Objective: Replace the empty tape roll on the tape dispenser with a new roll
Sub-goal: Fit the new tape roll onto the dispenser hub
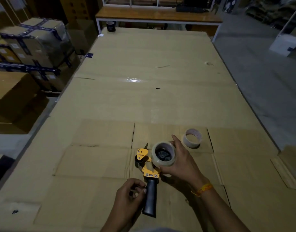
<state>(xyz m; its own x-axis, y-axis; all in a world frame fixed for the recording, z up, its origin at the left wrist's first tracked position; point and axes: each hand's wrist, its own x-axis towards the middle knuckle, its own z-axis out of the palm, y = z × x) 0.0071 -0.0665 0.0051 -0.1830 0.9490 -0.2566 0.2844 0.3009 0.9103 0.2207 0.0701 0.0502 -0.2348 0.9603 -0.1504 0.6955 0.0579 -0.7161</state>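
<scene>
A yellow tape dispenser [146, 160] with a black handle [150, 198] lies on the cardboard-covered table [144, 101]. A full roll of clear tape [163, 154] sits over the dispenser's black hub, and my right hand [180, 160] grips it from the right side. My left hand [129, 196] is curled beside the handle, thumb and fingertips touching its left edge. An empty cardboard tape core [192, 138] stands on the table just beyond my right hand.
A dark tape roll [111, 26] stands at the table's far left corner. Taped cardboard boxes [32, 46] are stacked left of the table. A wooden bench [158, 15] lies beyond the far edge. Grey floor runs along the right.
</scene>
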